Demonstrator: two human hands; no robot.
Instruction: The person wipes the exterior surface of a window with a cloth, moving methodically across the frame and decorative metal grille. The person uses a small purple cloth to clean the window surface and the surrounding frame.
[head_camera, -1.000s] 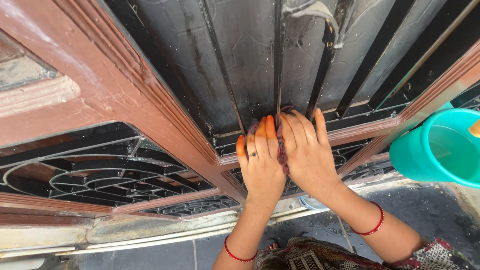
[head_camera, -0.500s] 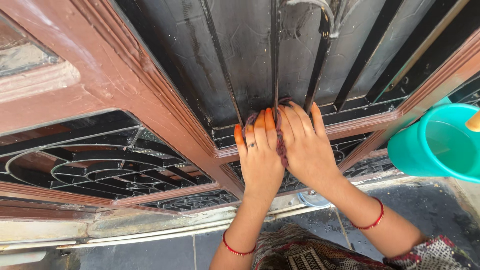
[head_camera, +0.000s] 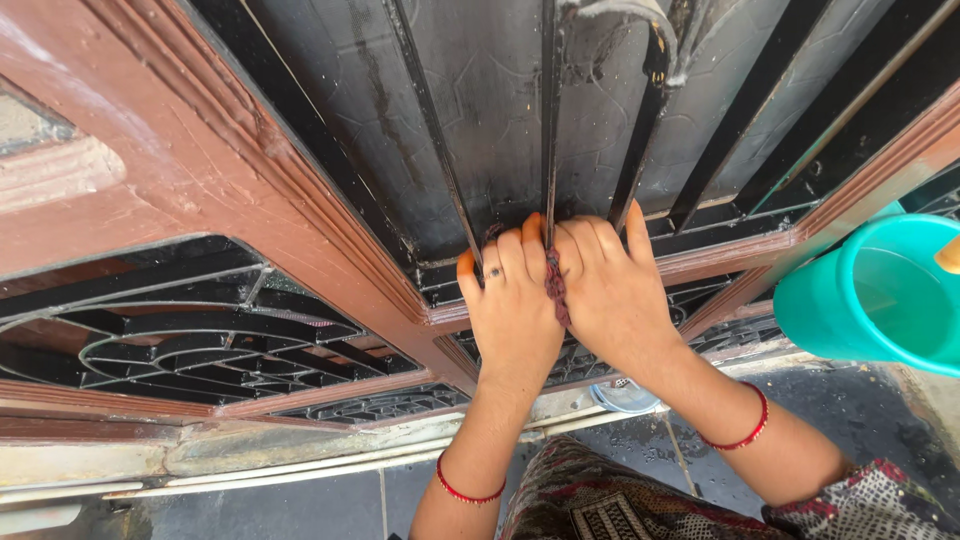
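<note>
Woodwork comes first on the far left: the brown frame (head_camera: 230, 200) slopes down across the view, with the curled black scrollwork panel (head_camera: 190, 350) set below it. Moving right, we have our left hand (head_camera: 512, 310) flat against the lower part of the black barred grille (head_camera: 480, 120), its fingers (head_camera: 510, 255) together and pointing up, a ring on one of them, a red thread bangle (head_camera: 462, 492) at the wrist. Pinched between the two hands lies the dark red cloth (head_camera: 555, 285), bunched into a narrow strip around the foot of the middle bar (head_camera: 549, 110); only its edge shows, just beside the inner fingers of both hands, and the rest is hidden under our palms. Our right hand (head_camera: 612, 300) presses in from the other side, fingers closed on the cloth and spread slightly at the tips, touching the left hand. To do this rubbing well, we judge that both hands should keep even pressure around the bar and move together along it, so the cloth stays wrapped and does not slip out at the joint with the brown crossrail (head_camera: 730, 255), where grime seems likely to gather. Farther right, a teal plastic mug (head_camera: 870, 300) sits well apart from the hands, near the wet floor (head_camera: 700, 450).
</note>
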